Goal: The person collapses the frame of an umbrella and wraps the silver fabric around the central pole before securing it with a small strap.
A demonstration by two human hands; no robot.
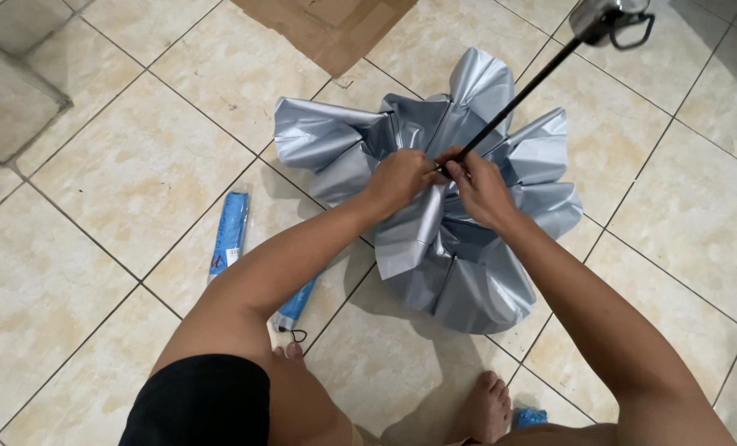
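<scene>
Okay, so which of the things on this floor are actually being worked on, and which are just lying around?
In hand:
- silver umbrella canopy, gathered around the black shaft
- left hand and right hand, both gripping where the folds meet the shaft
- umbrella handle, at the shaft's far end

Lying about:
- blue packet in clear wrap
- blue sleeve
- flattened cardboard

Both hands grip a silver umbrella (451, 248) where its canopy gathers around the black shaft (513, 103): left hand (401, 177) and right hand (480, 188) touching. Left of the umbrella lies a blue sleeve (229, 231); beyond it, cardboard (327, 29).
</scene>
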